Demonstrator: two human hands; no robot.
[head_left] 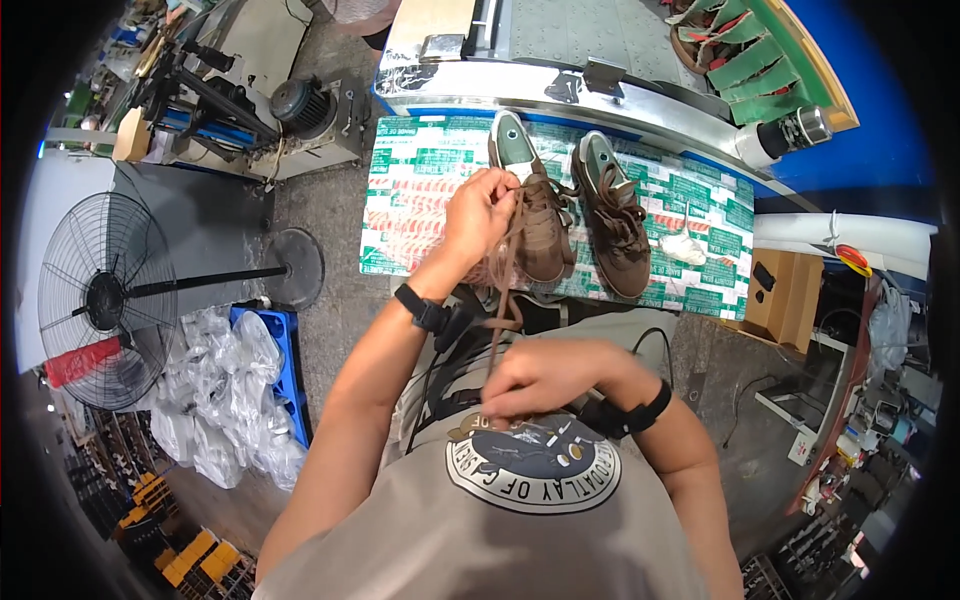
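We see, largest first, a long machine with a bright metal rail (690, 115) along the far side of a rectangular work surface covered in green-and-white printed tape (735, 265). To the left stands a black wire-caged pedestal fan (105, 300), well apart from the surface; just beyond the right edge sits an open brown cardboard box (785, 300).

On the surface we find two brown lace-up shoes side by side, heels toward the rail and toes near the close edge: the left shoe (545, 240) and the right shoe (622, 250). The left hand (482, 212) is at the left shoe's outer side, its thumb and fingers pinched on a long flat brown lace (501, 308) beside the lacing. The lace runs down over the close edge toward the right hand (545, 378), which is curled before the person's shirt; blur prevents us from telling whether its fingers grip the strand.

Room for moving lies between the left hand and the surface's left edge. Smallest, we note a crumpled white wad (683, 247) right of the right shoe, short of the right edge.
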